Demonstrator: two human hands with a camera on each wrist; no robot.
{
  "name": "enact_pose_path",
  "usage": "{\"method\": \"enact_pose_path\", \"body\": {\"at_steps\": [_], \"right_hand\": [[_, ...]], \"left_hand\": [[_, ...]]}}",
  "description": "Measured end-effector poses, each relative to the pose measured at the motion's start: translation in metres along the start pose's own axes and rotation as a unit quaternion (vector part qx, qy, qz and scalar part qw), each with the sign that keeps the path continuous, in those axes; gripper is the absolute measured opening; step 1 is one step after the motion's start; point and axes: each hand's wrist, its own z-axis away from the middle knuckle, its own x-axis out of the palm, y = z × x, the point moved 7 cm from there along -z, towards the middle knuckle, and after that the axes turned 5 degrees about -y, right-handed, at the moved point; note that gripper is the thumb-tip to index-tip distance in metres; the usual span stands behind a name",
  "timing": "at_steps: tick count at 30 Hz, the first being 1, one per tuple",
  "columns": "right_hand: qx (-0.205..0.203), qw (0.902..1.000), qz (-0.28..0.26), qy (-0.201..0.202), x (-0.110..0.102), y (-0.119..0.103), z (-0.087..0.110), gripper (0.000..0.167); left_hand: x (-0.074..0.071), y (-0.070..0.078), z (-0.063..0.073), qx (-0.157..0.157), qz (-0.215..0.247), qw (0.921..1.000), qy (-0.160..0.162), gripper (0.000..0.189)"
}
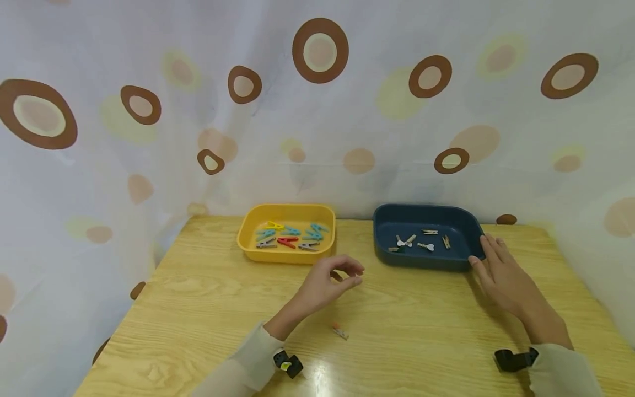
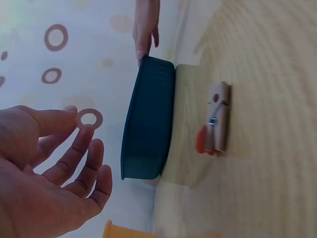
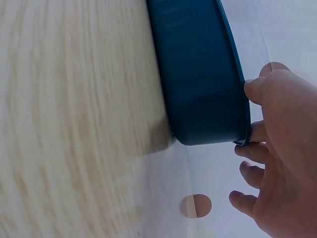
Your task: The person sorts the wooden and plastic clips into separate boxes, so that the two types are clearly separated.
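Observation:
My left hand (image 1: 324,284) hovers over the table between the two trays, fingers loosely curved and thumb close to the index fingertip. Nothing shows between those fingertips in the left wrist view. Below it on the tabletop lies a small wooden clothespin (image 2: 217,116) with an orange-red decoration at one end. At the front right corner of a dark blue tray (image 3: 203,74), my right hand (image 1: 511,281) holds the rim with thumb and fingers. Several small wooden clothespins (image 1: 426,246) lie in this tray, some with white hearts.
A yellow tray (image 1: 288,258) stands left of the blue one, with several plastic clothespins (image 1: 288,242) in blue, red, yellow and grey. Both trays sit near the back edge of the wooden table (image 1: 208,309), against a patterned curtain (image 1: 278,127).

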Motion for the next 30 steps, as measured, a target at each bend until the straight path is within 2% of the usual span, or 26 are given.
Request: {"method": "enact_pose_path", "body": {"at_steps": [5,9,16,23,27,30], "right_hand": [[0.001,1.0000,0.000,-0.003,0.000,-0.001,-0.001,0.070],[0.001,1.0000,0.000,0.005,-0.001,0.000,-0.002,0.070],[0.008,0.9999,-0.009,0.002,0.006,0.004,-0.006,0.070],[0.011,0.9999,-0.006,-0.002,0.005,0.003,0.000,0.070],[0.006,1.0000,-0.003,0.005,0.002,0.003,0.001,0.069],[0.006,1.0000,0.000,0.007,0.001,0.004,0.002,0.069]], "left_hand": [[-0.003,-0.008,0.022,-0.014,-0.001,0.9999,-0.008,0.014],[-0.004,-0.015,0.034,-0.032,-0.011,0.9992,-0.021,0.015],[-0.001,-0.026,0.052,-0.067,-0.010,0.9953,-0.069,0.015],[0.003,-0.029,0.059,-0.060,-0.040,0.9912,-0.111,0.018],[0.010,-0.031,0.060,-0.064,-0.058,0.9856,-0.146,0.022],[0.015,-0.033,0.061,-0.067,-0.078,0.9821,-0.158,0.022]]}}
